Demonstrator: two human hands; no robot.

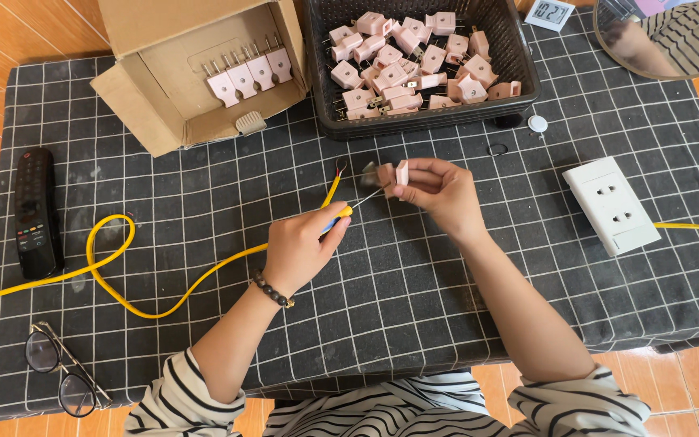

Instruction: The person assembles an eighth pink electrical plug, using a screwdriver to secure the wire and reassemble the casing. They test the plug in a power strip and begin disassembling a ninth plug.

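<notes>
Your right hand (440, 191) pinches a pink plastic plug (395, 174) above the checked cloth (414, 283); your left hand (301, 247) is closed on a small screwdriver (355, 204), thin tip touching the plug. Judged progress: four finished plugs (248, 74) lie in a row in the cardboard box (151, 97), while many blocky ones fill the black mesh basket (519, 81). The glossy yellow cable (163, 303) ends just beside the plug, bare-tipped, apparently not joined

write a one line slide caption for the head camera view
Left hand works a small screwdriver into a pink plug pinched by the right hand, yellow cable alongside.
</notes>
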